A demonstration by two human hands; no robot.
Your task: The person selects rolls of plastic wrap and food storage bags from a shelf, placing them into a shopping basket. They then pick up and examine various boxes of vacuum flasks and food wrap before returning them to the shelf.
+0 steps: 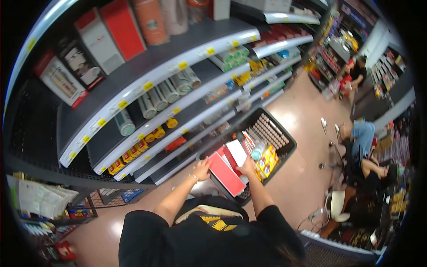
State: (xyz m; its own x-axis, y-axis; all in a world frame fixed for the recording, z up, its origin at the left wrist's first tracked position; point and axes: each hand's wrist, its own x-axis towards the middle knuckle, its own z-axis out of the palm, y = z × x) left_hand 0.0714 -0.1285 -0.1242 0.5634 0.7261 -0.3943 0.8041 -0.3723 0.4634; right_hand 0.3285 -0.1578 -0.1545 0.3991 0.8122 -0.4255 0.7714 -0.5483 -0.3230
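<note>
A dark basket (288,134) stands before me beside the shelves. In it lie a red box (226,172), a white box (236,152), several yellow packs (268,163) and a light-blue-lidded container (256,154). My left hand (202,169) rests at the upper left edge of the red box, its fingers apart. At the lower edge of the white box is my right hand (247,166), with its fingers against the box and partly hidden.
Shelves (178,66) with boxes, tubes and yellow packs rise at the left and ahead. A seated person (364,138) is at the right, beside a chair (339,205). Farther back, another person (357,73) is near red goods.
</note>
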